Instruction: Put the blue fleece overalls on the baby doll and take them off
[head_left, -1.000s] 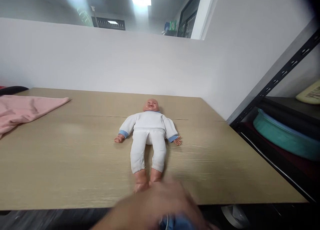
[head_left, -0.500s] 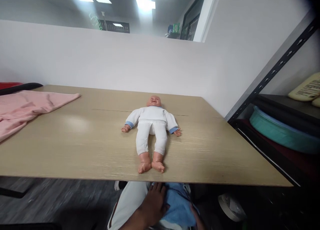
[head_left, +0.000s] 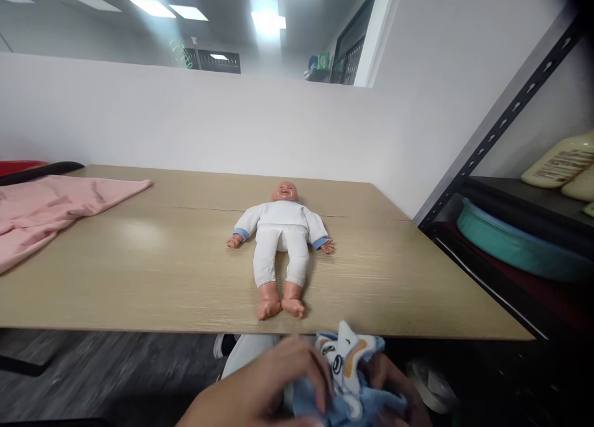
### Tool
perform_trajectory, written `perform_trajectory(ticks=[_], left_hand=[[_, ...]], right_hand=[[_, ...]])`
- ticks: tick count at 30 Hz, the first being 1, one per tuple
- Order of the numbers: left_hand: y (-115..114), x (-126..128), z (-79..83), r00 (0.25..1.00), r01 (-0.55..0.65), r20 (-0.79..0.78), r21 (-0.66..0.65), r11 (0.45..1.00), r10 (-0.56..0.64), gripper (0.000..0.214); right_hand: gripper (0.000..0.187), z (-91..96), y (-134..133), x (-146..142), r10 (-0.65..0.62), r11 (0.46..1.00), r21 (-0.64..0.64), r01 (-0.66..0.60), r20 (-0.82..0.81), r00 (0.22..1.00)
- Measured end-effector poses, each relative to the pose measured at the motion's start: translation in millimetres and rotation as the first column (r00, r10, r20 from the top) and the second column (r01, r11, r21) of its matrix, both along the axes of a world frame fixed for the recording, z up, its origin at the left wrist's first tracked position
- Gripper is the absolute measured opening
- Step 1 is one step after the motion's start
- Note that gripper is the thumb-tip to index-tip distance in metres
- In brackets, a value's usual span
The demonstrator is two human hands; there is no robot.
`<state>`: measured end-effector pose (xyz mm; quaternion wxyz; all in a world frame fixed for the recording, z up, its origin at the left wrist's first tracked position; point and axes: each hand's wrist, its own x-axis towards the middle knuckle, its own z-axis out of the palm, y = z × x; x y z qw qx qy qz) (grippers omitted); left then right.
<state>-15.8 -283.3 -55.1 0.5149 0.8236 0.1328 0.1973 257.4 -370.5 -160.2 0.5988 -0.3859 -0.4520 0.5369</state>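
Note:
A crumpled blue cloth (head_left: 343,377) with a white, black and orange cartoon print is bunched up at the table's front edge, above my lap. My left hand (head_left: 283,371), somewhat blurred, has its fingers curled onto the cloth's left side. On the other side my right hand (head_left: 394,383) grips the cloth, its fingers partly hidden by the folds. A baby doll (head_left: 282,229) in a white top and trousers with blue cuffs lies on its back beyond my hands, feet toward me, arms spread, touched by neither hand.
The wooden table (head_left: 139,272) carries a pink cloth (head_left: 60,207) at its left end, beside a red and black object (head_left: 37,168). Shelving on the right holds a teal basin (head_left: 520,241) and pale bottles (head_left: 557,164). A white wall (head_left: 208,117) stands behind.
The blue cloth has come up from my lap to the table edge, its cartoon print now showing. Both hands have risen with it. The doll has not moved.

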Motion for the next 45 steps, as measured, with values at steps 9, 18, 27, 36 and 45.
perform_trajectory(ticks=[9, 18, 27, 36, 45], left_hand=[[83.8, 11.6, 48.0, 0.990, -0.077, 0.078, -0.372, 0.925, 0.114, 0.066], [151.5, 13.6, 104.1, 0.948, -0.202, 0.290, 0.220, 0.954, 0.133, 0.028], [200.8, 11.6, 146.4, 0.922, -0.364, 0.235, 0.255, 0.896, 0.308, 0.042], [261.1, -1.9, 141.8, 0.987, -0.163, 0.050, 0.299, 0.940, 0.155, 0.032], [281.7, 7.5, 123.9, 0.962, -0.223, 0.213, 0.246, 0.943, 0.171, 0.035]], right_hand=[[0.019, 140.8, 108.8, 5.8, 0.294, 0.842, 0.428, -0.327, 0.144, 0.945], [0.051, 184.1, 171.1, 27.1, 0.331, 0.839, 0.339, -0.426, 0.303, 0.894], [0.035, 228.7, 246.8, 3.7, 0.084, 0.861, 0.360, -0.359, 0.596, 0.799], [0.026, 227.9, 305.1, 13.2, 0.111, 0.858, 0.413, -0.306, 0.433, 0.895], [0.047, 217.8, 326.3, 21.4, 0.453, 0.628, -0.051, -0.777, 0.835, 0.311]])
